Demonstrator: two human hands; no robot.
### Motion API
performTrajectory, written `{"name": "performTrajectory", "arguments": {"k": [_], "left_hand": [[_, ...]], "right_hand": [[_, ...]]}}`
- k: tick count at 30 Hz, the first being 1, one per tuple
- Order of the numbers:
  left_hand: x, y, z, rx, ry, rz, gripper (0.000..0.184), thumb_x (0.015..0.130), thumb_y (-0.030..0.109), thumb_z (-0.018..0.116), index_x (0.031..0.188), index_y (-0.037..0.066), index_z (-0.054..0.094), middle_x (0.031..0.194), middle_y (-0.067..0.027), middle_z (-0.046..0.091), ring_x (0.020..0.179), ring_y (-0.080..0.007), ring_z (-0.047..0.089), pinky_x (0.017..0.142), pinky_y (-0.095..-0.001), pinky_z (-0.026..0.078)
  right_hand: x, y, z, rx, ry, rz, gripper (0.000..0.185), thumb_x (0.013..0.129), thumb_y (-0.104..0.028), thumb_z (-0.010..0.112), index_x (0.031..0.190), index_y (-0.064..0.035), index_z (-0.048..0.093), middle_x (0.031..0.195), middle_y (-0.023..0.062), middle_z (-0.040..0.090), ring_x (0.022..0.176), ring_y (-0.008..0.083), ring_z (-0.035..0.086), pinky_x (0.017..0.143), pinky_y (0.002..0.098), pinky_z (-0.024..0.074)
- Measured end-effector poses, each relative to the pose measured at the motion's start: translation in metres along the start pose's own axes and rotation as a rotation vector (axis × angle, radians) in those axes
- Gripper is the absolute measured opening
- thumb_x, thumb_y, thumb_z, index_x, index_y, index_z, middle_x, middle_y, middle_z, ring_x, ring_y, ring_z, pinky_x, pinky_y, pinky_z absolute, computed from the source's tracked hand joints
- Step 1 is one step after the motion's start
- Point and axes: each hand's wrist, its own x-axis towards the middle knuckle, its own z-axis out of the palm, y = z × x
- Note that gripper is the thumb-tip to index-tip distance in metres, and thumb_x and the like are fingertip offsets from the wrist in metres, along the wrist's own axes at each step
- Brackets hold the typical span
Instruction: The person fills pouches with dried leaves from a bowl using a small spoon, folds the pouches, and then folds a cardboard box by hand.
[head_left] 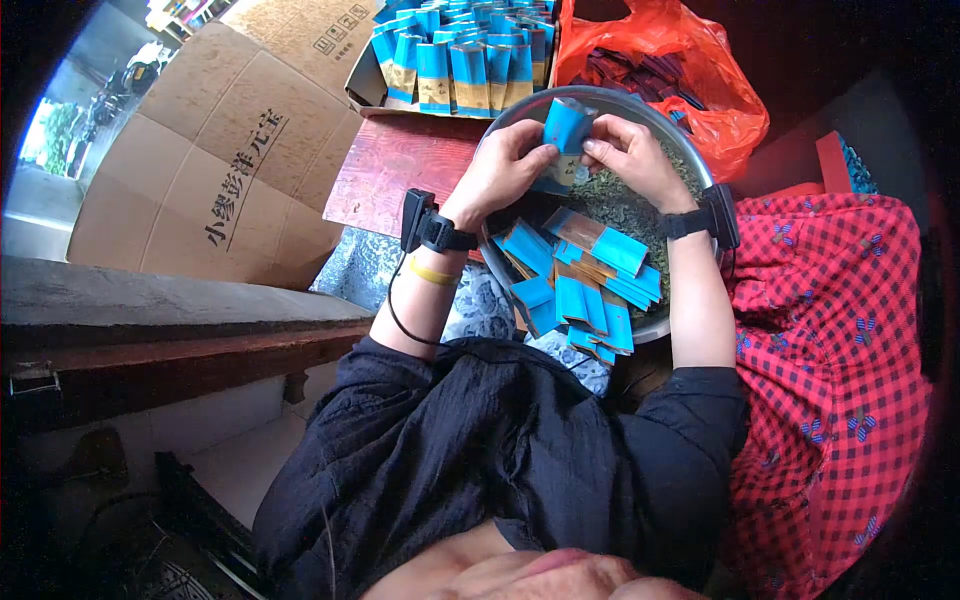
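A blue and tan paper packet [568,126] stands upright between my two hands, over the far part of a round metal basin [655,330]. My left hand [508,165] pinches its left side and my right hand [632,158] pinches its right side, thumbs facing each other. Inside the basin lies a layer of dried green leaf-like material [640,220]. Several flat blue and brown packets [600,250] are heaped on its near side, some over the rim.
Behind the basin, a cardboard box [375,92] holds rows of upright blue packets, next to a red plastic bag [720,90] with dark packets. A red board [390,165] and large cardboard [240,150] are left; red checked cloth [820,320] is right.
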Motion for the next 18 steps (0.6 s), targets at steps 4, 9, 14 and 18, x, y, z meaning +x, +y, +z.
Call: {"name": "performTrajectory", "arguments": {"k": [4, 9, 14, 18], "left_hand": [[-0.0003, -0.0001, -0.0008, 0.014, 0.007, -0.021, 0.018, 0.088, 0.013, 0.062, 0.097, -0.002, 0.063, 0.079, -0.0030, 0.063, 0.074, -0.0077, 0.055, 0.065, -0.0275, 0.047], [-0.0001, 0.0011, -0.0018, 0.133, -0.015, -0.001, 0.019, 0.088, 0.014, 0.061, 0.095, -0.003, 0.062, 0.074, -0.0042, 0.060, 0.069, -0.0083, 0.054, 0.061, -0.0278, 0.046], [-0.0001, -0.0035, 0.0003, 0.073, -0.020, -0.019, 0.020, 0.089, 0.014, 0.060, 0.095, -0.004, 0.062, 0.074, -0.0058, 0.060, 0.070, -0.0090, 0.054, 0.062, -0.0279, 0.046], [-0.0016, 0.0050, 0.0002, 0.087, -0.010, -0.029, 0.020, 0.089, 0.014, 0.059, 0.096, -0.004, 0.061, 0.075, -0.0077, 0.060, 0.071, -0.0103, 0.055, 0.064, -0.0291, 0.046]], "right_hand": [[-0.0015, -0.0016, -0.0019, 0.004, -0.016, 0.008, 0.016, 0.091, -0.010, 0.060, 0.103, 0.0013, 0.061, 0.088, 0.0036, 0.064, 0.078, 0.0089, 0.061, 0.072, 0.0258, 0.0524], [-0.0028, -0.0016, 0.0051, -0.126, 0.008, -0.089, 0.032, 0.088, -0.020, 0.068, 0.112, 0.0002, 0.061, 0.097, 0.0038, 0.067, 0.085, 0.0102, 0.061, 0.077, 0.0281, 0.0511], [-0.0020, -0.0005, 0.0032, -0.138, 0.000, -0.023, 0.037, 0.087, -0.022, 0.070, 0.114, 0.0000, 0.061, 0.101, 0.0056, 0.067, 0.091, 0.0114, 0.060, 0.082, 0.0299, 0.0502], [-0.0008, 0.0000, 0.0011, -0.214, -0.039, 0.035, 0.038, 0.087, -0.023, 0.069, 0.115, 0.0004, 0.059, 0.104, 0.0074, 0.066, 0.094, 0.0116, 0.060, 0.083, 0.0300, 0.0503]]}}
